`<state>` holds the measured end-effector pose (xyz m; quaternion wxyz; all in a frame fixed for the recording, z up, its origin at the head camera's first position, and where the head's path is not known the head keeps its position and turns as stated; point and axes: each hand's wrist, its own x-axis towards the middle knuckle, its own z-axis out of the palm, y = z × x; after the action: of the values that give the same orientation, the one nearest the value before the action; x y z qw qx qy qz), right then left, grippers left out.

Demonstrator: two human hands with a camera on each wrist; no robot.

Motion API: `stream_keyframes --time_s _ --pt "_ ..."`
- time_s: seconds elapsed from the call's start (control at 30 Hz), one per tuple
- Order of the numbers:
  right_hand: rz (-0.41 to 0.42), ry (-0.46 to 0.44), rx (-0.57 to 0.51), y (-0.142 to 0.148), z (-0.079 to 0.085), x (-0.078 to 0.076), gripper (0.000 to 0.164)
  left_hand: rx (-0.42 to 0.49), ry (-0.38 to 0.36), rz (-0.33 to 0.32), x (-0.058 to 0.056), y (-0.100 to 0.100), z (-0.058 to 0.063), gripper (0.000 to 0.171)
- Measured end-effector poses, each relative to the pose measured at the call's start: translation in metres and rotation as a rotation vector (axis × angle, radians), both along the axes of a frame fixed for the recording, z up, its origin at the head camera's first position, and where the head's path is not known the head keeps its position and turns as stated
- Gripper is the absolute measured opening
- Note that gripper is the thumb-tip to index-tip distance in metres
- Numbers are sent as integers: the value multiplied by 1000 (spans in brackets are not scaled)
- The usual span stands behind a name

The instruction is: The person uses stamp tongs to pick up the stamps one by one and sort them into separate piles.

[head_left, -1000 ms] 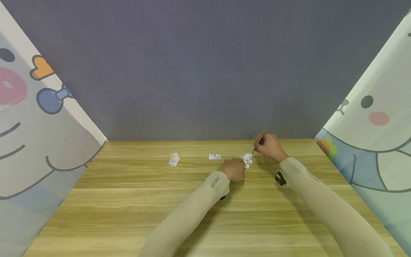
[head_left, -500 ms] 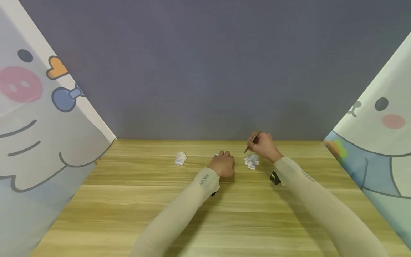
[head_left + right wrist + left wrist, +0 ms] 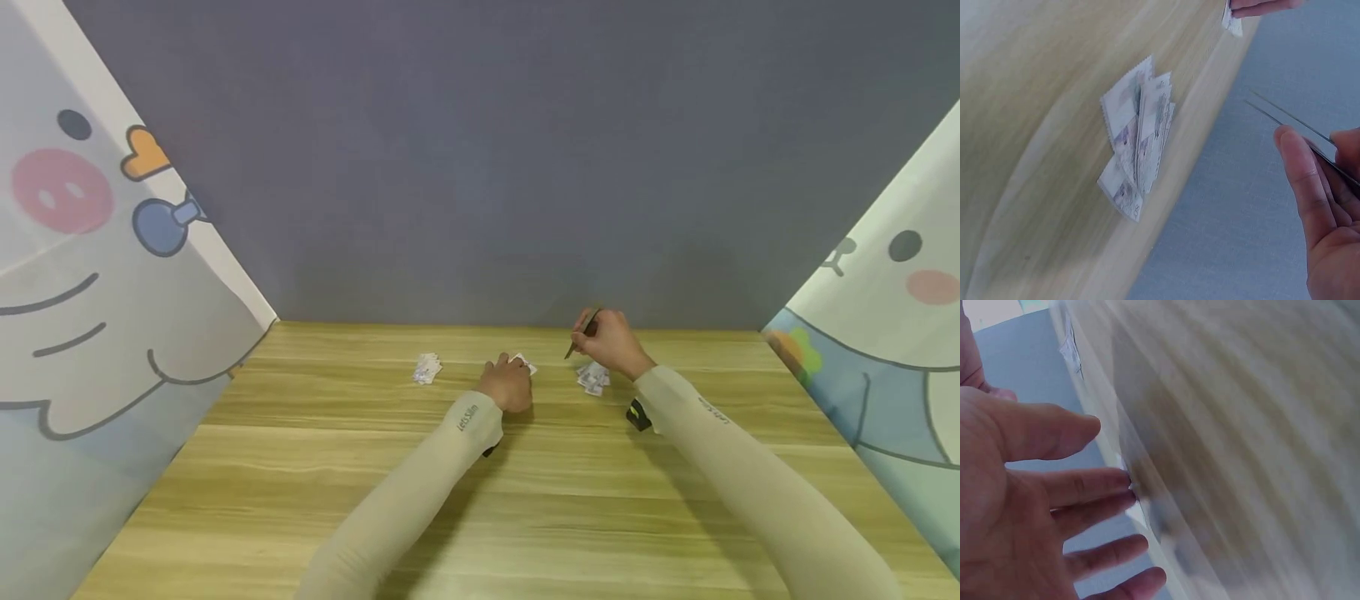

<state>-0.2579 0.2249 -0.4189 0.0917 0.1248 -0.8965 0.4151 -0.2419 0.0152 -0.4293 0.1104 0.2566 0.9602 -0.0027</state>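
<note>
My right hand (image 3: 609,342) pinches a pair of tweezers (image 3: 582,332) between thumb and fingers. In the right wrist view the tweezers' tips (image 3: 1264,112) stand apart with nothing between them. Below that hand lies a fanned pile of postage stamps (image 3: 1138,137) with perforated edges, some overlapping. My left hand (image 3: 507,386) is over the middle of the table, its extended fingertips at a single stamp (image 3: 527,364) that lies askew and is partly hidden by them. The left wrist view shows those fingers (image 3: 1085,490) nearly straight, right at the stamp's edge.
Another fanned pile of stamps (image 3: 427,368) lies to the left on the wooden table (image 3: 480,500). A grey upright panel (image 3: 480,167) rises at the table's back edge, with cartoon-printed sheets (image 3: 82,275) at both sides.
My left hand has moved left from the right-hand pile to the single stamp, which has turned askew. My right hand has drawn the tweezers away from the pile. The head view has shifted slightly.
</note>
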Motion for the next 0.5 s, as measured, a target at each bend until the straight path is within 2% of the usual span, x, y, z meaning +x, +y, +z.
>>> stream_keyframes --time_s 0.13,0.37,0.5 --pt "8 1 -2 -5 -2 -4 4 19 -15 -4 0 -5 1 46" --pt "47 -25 -62 -19 -7 -11 4 -45 -21 -26 2 -12 2 44" --pt "61 -25 -92 -26 -9 -14 4 -25 -41 -22 3 -15 3 45"
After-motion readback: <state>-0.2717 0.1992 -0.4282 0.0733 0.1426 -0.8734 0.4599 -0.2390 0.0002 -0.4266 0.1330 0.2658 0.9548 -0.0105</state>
